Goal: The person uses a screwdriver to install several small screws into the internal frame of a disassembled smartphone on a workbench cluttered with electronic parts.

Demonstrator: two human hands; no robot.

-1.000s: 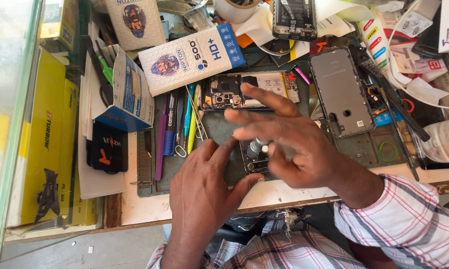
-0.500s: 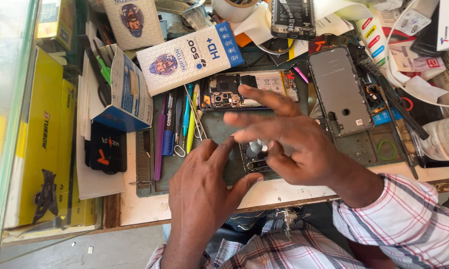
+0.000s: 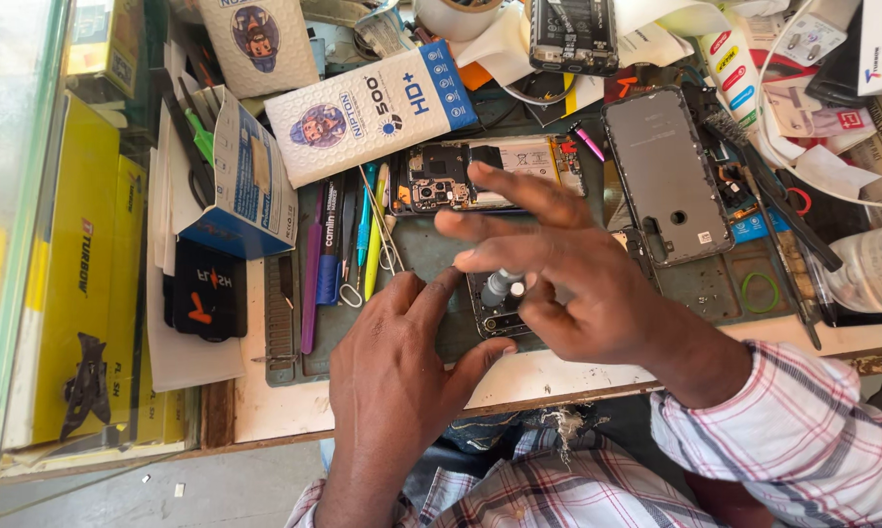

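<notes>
So the landmark here is the dark green rubber work mat in the middle of the bench. At its near edge lies a small dark phone frame piece with camera cutouts. The left hand rests flat on the mat just left of that piece, fingers loose, gripping nothing, fingertips steadying the edge. The right hand is pinched around a slim grey-handled screwdriver, standing upright on the piece, other fingers fanned out. Looks to me like the screw-working stage. Whatever comes next needs the driver kept vertical and the piece pinned. At the mat's far edge sits an opened phone with exposed board; just off the right side, a grey phone back panel.
</notes>
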